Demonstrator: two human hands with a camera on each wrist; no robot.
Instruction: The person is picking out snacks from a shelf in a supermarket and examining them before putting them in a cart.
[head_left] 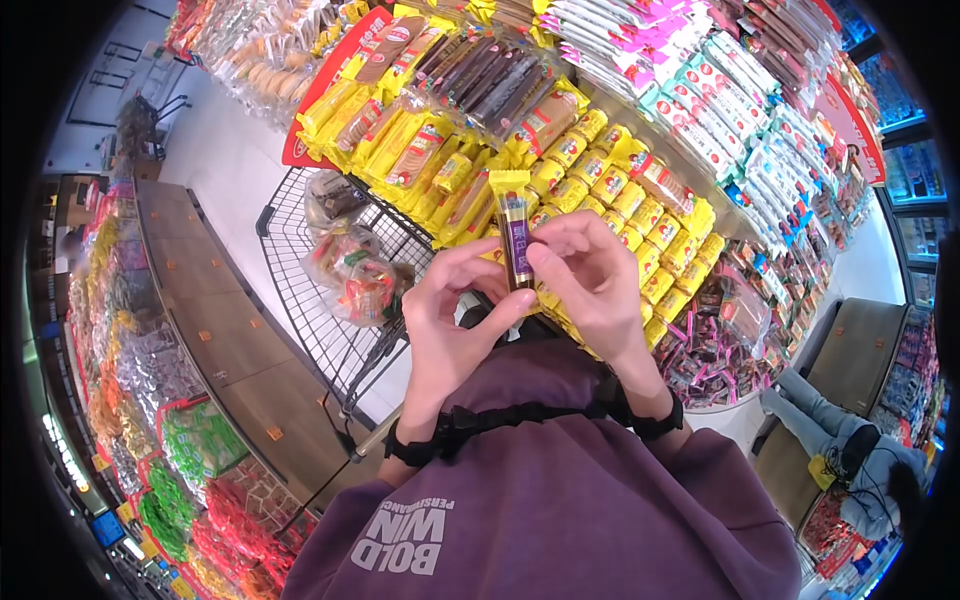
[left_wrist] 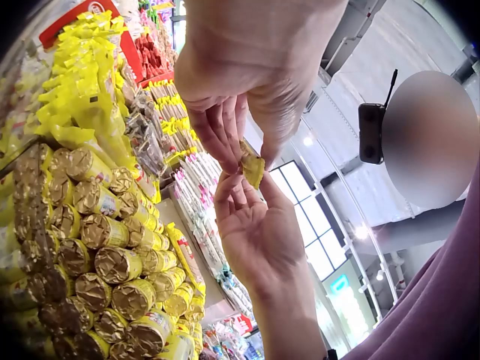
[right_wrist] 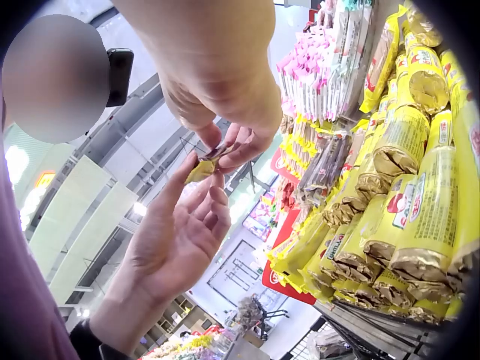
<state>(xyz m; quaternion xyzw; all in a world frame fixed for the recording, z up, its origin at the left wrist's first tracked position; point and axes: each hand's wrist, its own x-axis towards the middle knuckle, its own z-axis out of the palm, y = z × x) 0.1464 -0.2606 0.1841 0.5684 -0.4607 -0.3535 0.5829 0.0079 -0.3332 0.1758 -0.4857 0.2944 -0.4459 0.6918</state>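
Note:
In the head view a slim wrapped snack bar (head_left: 517, 240) stands nearly upright in front of the chest, with a purple label and a yellow crimped top end. My left hand (head_left: 448, 312) pinches its lower part between thumb and fingers from the left. From the right, my right hand (head_left: 600, 285) holds its other side, the thumb lying on the label. Both wrist views show the fingertips of the two hands meeting at the bar's yellow end (left_wrist: 253, 171). Behind the bar is a slanted display of yellow cylindrical snack packs (head_left: 612, 183).
A wire shopping cart (head_left: 290, 245) stands left of the display, with bagged goods (head_left: 355, 275) inside. More wrapped bars (head_left: 715, 95) fill the display's upper right. A wooden-fronted counter (head_left: 205, 290) heaped with colourful packets runs along the left. Another person (head_left: 850, 455) is at the far right.

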